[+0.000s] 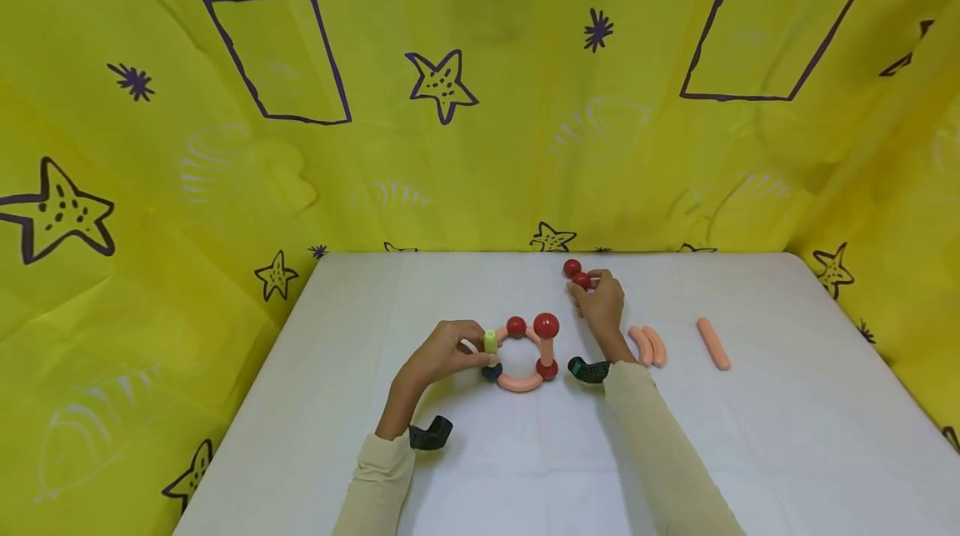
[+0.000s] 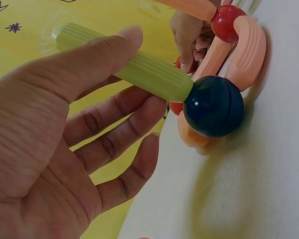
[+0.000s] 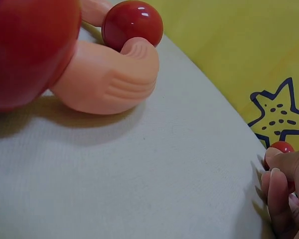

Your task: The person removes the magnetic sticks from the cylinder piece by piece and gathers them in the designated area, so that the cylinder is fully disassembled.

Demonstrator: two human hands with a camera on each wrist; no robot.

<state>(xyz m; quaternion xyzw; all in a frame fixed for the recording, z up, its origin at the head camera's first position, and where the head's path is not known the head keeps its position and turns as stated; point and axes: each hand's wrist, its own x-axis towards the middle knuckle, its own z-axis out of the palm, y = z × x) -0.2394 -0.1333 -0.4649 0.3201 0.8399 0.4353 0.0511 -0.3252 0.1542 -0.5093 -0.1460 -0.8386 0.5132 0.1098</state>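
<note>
My left hand (image 1: 444,353) pinches a light green ribbed stick (image 2: 157,74) between thumb and fingers. The stick stands upright on a dark blue ball (image 2: 214,107), its lower end right at the ball. That ball is part of a ring of curved peach sticks (image 1: 520,384) and red balls (image 1: 516,326). On the ring's right side rises an upright peach stick (image 1: 547,351), topped by a larger-looking red ball (image 1: 546,325). Farther back, my right hand (image 1: 604,307) grips a red ball (image 1: 581,279), partly hidden by the fingers. Another red ball (image 1: 572,268) lies just beyond it.
Two curved peach sticks (image 1: 648,346) lie side by side right of the ring, near the right forearm. A straight peach stick (image 1: 713,343) is farther right on the white table (image 1: 795,436). Yellow patterned cloth (image 1: 510,169) hangs behind and along both sides.
</note>
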